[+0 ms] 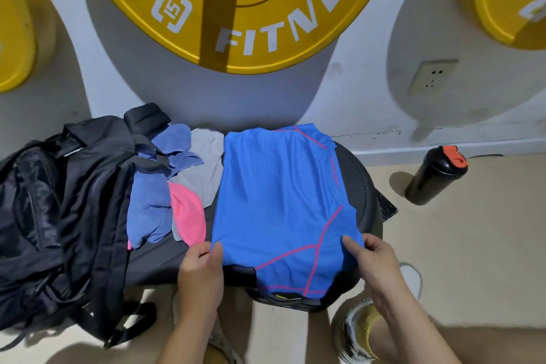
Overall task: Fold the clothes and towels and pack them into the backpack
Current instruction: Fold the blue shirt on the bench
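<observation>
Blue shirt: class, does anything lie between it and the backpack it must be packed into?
Yes. A dark blue cloth, a grey cloth and a pink cloth lie heaped between the blue shirt and the backpack to its left. The left hand and right hand pinch the shirt's near edge directly.

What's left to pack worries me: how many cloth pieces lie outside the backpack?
4: blue shirt in the middle; grey cloth, dark blue cloth and pink cloth piled between it and the backpack. More may be hidden.
</observation>
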### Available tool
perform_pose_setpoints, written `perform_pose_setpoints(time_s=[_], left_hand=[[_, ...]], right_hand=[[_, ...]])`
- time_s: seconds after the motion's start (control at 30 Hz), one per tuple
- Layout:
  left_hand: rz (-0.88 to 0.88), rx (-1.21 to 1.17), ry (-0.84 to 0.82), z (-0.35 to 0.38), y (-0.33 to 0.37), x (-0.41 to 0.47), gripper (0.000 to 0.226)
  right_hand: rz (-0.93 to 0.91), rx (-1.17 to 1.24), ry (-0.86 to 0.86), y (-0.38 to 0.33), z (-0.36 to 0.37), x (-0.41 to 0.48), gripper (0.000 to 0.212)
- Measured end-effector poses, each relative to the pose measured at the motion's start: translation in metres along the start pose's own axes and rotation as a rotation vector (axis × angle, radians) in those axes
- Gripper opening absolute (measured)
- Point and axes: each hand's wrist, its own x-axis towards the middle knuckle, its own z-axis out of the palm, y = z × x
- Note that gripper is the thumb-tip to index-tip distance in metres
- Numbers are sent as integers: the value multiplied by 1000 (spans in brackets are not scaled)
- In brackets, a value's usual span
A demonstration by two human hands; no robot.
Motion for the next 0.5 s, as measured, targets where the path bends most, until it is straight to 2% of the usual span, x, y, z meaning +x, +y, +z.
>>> perform_pose_setpoints(time_s=[0.07, 0.1, 0.2, 0.33, 0.4, 0.5], left_hand=[[-124, -241, -79, 3, 8, -3, 8], [-154, -287, -106, 4, 10, -5, 13], [-147, -317, -141, 2, 11, -11, 25], [-96, -298, -152, -6, 8, -8, 20], [-120, -310, -197, -8, 5, -9, 20], [-91, -222, -239, -3, -6, -22, 43]], right_hand=[[-21, -33, -3, -2, -3, -1, 27], [-31, -48, -12, -2, -5, -1, 25], [-2, -34, -60, -4, -7, -2, 17], [97, 149, -128, -9, -10, -5, 8], [134, 204, -190, -10, -11, -9, 19], [113, 140, -204, -6, -9, -11, 61]])
